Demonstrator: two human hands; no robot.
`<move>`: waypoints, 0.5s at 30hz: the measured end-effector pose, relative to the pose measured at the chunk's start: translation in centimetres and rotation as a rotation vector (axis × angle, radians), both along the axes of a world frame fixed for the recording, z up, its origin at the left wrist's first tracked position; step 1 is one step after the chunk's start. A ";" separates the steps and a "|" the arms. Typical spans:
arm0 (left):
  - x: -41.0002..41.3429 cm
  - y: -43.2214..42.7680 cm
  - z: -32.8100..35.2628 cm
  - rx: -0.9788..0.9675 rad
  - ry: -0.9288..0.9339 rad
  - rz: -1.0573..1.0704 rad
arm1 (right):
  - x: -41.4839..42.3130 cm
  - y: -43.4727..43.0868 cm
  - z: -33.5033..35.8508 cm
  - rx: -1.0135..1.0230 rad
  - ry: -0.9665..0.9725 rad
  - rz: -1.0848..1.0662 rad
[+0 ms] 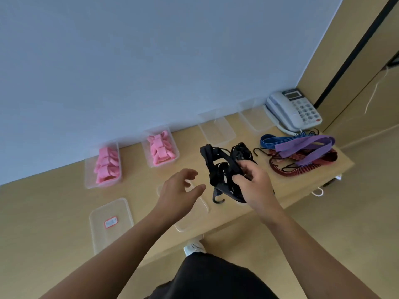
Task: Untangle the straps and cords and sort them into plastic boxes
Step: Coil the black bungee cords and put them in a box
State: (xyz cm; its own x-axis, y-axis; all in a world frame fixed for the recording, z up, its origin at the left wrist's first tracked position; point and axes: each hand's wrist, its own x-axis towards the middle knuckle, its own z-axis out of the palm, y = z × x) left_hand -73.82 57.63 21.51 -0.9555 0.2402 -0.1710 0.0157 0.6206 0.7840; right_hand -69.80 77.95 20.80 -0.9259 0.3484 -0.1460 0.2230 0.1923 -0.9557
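Hands first: my right hand (252, 182) grips the black strap tangle (220, 167), held above the tabletop (54, 201), with a hook hanging under it. My left hand (179, 190) is relaxed with fingers spread, holding nothing, just left of the tangle. Beyond my left hand sit a pink-strap box (105, 167) and a second pink box (160, 147). Left of my left forearm is a clear box (101, 231); its red-edged label (111, 223) is too blurred to read. Right of my right hand lies a blue, purple and red cord pile (302, 152), with a desk phone (295, 108) beyond it, brand unreadable.
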 end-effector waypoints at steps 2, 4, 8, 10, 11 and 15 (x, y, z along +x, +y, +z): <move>1.8 -0.5 1.0 0.036 0.062 -0.018 | 1.9 -0.7 2.6 -0.045 0.064 0.031; 3.5 -0.6 2.1 0.064 0.170 -0.054 | 3.8 -1.3 5.2 -0.072 0.126 0.060; 6.4 -0.3 4.3 0.154 0.360 -0.130 | 8.2 -1.7 9.6 -0.144 0.229 0.077; 7.7 0.1 5.1 0.151 0.376 -0.202 | 10.4 -1.4 11.2 -0.201 0.245 0.079; 8.4 0.4 5.5 0.135 0.351 -0.231 | 11.3 -1.2 11.8 -0.245 0.253 0.079; 10.5 1.2 6.0 0.072 0.170 -0.306 | 14.0 0.3 12.6 -0.400 0.252 0.141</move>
